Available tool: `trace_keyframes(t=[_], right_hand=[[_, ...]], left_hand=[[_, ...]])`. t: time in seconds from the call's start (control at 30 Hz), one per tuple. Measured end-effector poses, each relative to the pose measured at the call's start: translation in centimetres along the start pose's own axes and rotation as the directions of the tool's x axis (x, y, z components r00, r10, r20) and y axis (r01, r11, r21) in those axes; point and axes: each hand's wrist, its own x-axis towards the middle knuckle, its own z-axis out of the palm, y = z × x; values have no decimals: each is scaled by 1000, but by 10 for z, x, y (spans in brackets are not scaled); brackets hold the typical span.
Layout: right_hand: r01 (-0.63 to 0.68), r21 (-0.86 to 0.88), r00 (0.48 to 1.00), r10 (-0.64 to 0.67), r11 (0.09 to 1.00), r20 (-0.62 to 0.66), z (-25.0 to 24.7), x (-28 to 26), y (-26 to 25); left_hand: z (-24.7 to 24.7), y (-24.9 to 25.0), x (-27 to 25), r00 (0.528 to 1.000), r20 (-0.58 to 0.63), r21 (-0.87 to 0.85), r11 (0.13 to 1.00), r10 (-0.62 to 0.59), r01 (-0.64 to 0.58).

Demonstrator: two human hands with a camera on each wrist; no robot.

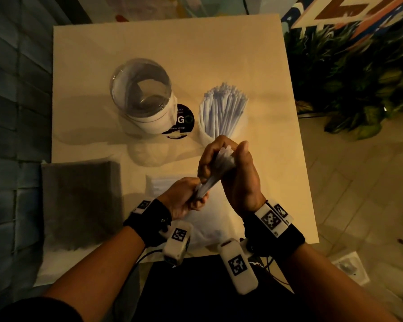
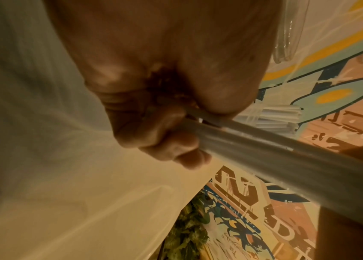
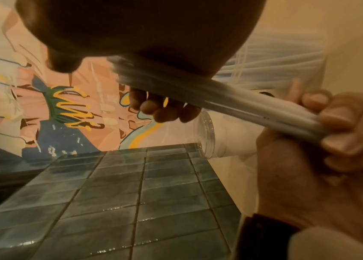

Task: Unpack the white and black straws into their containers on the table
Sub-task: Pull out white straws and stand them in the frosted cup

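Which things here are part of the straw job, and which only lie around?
Part of the job: bundle of white straws held by left hand and right hand; full straw cup; clear jar; grey packet.

Just around: round sticker; plants.

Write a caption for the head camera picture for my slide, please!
Both hands, left and right, grip a bundle of white straws near a straw-filled cup.

A bundle of thin white straws [image 1: 215, 176] slants through the lower centre of the head view, above the table, gripped at both ends. A clear plastic cup packed with upright white straws [image 1: 221, 115] stands at frame centre. Left of it stands a wide clear plastic jar with a white label [image 1: 142, 94], no straws visible inside. A dark flat pack [image 1: 82, 203] lies at lower left.
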Motion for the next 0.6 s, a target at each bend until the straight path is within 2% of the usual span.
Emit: trace_keyframes(t=[0.2, 0.37, 0.47, 0.53, 0.6], right_hand=[[-135, 60, 989, 138, 989, -55, -9, 14, -2], [-112, 188, 993, 114, 976, 3, -7, 23, -10], [-56, 206, 998, 58, 977, -7, -15, 35, -34], [14, 256, 1000, -9, 966, -24, -22, 46, -60], [101, 263, 992, -79, 959, -95, -30, 59, -85]], left_hand=[[3, 7, 8, 1000, 8, 41, 999, 4, -4], [13, 20, 10, 999, 5, 102, 994, 46, -46], [18, 35, 10, 988, -101, 193, 977, 115, -94], [14, 44, 11, 959, -189, 220, 961, 210, -167], [6, 52, 11, 883, -276, 311, 905, 379, -291]])
